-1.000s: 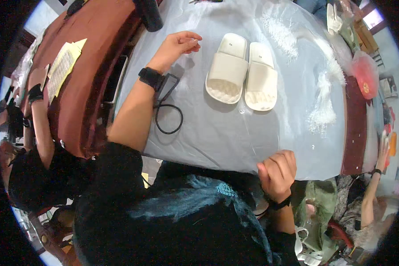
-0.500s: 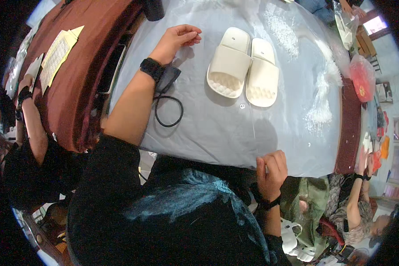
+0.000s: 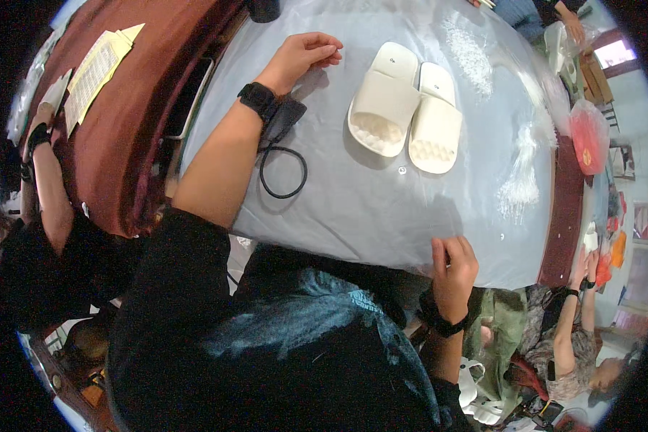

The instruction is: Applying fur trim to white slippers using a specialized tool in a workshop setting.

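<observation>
Two off-white molded slide slippers lie side by side mid-surface on the grey sheet-covered surface. A small round white sticker lies just before them, toward the person. Left of the slippers is a black looped cord; to their right, a far heap and a near bundle of thin white plastic strands. Yellow paper sheets lie farther left, on the brown cloth-covered surface.

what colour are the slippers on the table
The slippers are plain off-white, seen best in the head view.
</observation>
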`<move>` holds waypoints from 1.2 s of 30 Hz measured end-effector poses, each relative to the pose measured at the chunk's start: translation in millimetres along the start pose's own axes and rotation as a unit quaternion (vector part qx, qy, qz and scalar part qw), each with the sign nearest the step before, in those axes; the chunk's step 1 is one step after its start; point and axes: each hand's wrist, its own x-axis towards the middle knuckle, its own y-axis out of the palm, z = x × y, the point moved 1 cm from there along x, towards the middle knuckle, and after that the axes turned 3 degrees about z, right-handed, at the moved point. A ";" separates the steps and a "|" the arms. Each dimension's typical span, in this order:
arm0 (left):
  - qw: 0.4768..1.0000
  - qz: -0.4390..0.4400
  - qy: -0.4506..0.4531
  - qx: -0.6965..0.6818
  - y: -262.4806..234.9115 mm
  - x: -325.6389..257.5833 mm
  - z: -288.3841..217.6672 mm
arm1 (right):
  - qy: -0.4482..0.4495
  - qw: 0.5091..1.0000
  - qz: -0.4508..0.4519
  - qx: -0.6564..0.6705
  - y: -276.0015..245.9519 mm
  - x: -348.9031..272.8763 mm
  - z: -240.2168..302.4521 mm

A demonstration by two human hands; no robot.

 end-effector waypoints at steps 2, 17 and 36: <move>1.000 0.009 0.014 0.009 -0.6 0.8 -2.8 | 0.011 1.000 0.003 0.011 -2.5 -0.4 4.8; 0.999 0.015 0.027 0.017 -0.3 -0.8 1.6 | 0.040 0.987 0.011 0.154 -0.6 27.3 24.6; 0.936 0.051 0.058 0.344 35.3 -0.4 -40.7 | -0.127 0.987 -0.064 -0.081 47.4 131.9 25.9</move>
